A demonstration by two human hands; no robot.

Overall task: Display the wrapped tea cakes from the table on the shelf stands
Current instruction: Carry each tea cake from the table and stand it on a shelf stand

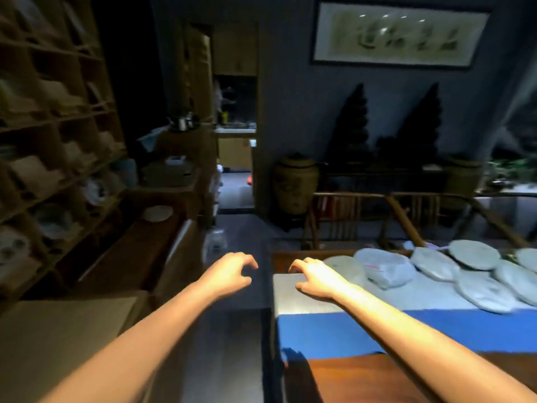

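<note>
Shelf: tall wooden grid along the left wall, pale wrapped rounds dimly in its cells.
Counter: at right, brown wood under a blue and grey cloth.
Tea cakes: pale wrapped discs overlapping on the cloth's far right.
Left hand: over the aisle floor, grip loosely curled, holding nothing.
Right hand: above the cloth's corner, just beside the nearest cake, grip loosely curled, holding nothing.

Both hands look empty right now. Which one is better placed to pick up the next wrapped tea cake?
Right. The right hand hovers over the table's corner, near the closest tea cake. The left hand hangs over the floor gap, farther away.
</note>
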